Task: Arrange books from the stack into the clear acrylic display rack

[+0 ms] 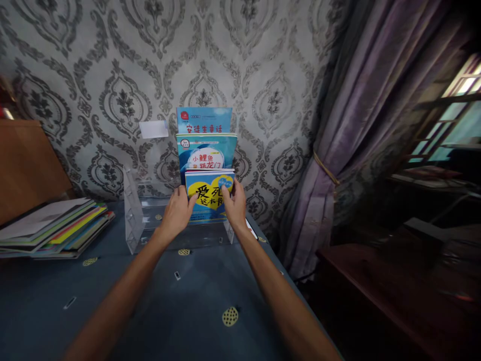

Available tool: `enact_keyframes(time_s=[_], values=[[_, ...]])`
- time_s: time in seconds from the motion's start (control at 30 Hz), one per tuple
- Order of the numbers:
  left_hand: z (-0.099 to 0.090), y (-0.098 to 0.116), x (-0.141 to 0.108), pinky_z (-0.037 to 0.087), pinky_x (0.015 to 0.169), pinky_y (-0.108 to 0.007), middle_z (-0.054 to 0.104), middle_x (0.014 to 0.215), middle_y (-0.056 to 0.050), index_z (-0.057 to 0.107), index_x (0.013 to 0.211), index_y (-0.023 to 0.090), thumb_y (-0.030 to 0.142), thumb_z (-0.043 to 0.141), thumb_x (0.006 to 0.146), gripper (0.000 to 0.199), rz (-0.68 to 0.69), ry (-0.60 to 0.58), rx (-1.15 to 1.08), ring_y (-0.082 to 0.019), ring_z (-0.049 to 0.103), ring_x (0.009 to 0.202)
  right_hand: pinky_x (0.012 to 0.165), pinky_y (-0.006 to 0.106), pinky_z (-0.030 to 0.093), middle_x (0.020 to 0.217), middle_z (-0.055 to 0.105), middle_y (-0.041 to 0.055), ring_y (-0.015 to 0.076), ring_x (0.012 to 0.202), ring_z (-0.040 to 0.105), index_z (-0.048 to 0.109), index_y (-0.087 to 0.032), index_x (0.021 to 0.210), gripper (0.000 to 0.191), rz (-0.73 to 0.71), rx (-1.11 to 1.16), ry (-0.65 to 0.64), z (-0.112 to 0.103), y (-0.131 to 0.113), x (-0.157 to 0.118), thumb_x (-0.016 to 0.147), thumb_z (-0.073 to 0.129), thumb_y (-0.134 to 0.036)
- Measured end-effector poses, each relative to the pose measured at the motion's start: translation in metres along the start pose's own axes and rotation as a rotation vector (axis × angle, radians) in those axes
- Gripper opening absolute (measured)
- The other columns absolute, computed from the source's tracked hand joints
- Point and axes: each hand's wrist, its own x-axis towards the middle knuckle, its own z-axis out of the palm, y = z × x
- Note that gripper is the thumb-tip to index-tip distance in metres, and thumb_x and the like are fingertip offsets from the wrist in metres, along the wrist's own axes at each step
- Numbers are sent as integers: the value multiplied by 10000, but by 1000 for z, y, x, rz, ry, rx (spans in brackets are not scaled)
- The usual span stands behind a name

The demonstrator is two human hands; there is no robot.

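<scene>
Evidently, a yellow-and-blue book (209,196) is held upright at the front tier of a clear acrylic stand (132,215), pinched at its left edge by the left hand (176,213) and at its right edge by the right hand (235,203), fingers pressed to the cover so it stays square. Behind it, two taller books (206,145) are stepped upward so their titles show. A stack of thin books (56,228) is laid flat on the blue tablecloth (180,316), left of the stand.

place: home, probably | damask wallpaper (93,60) | purple curtain (368,125) | window (454,110)
</scene>
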Motion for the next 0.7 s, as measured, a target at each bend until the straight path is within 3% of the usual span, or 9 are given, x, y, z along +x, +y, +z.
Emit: enact_keyframes(time_s=[0.17,0.33,0.53,0.7], values=[[2,3,-3,530,937,-508,606,1327,-231,371,1335,141,341,432,1007,389,7,31,-79,-357,632,1188,1031,477,477,1248,594,141,276,1181,586,562,-203,1358,512,44,45,2,-2,1,-1,940,550,-498],[10,4,-7,541,909,-500,614,1281,-241,400,1303,123,300,421,1009,344,1,68,10,-360,640,1158,1016,473,483,1235,616,146,281,1174,584,557,-201,1366,503,35,-17,15,-1,-5,-1,959,513,-492],[22,3,-8,540,895,-456,634,1177,-210,459,1220,124,260,461,996,261,25,193,95,-335,642,1114,1002,456,490,1206,610,154,281,1156,583,544,-174,1405,519,-7,-73,-57,-7,-17,5,968,485,-448],[26,1,-6,548,834,-421,658,1120,-192,474,1154,136,241,459,1001,186,-12,177,118,-316,676,1036,976,443,499,1219,600,149,271,1136,583,502,-202,1453,525,22,-89,-55,-3,-16,4,987,435,-434]])
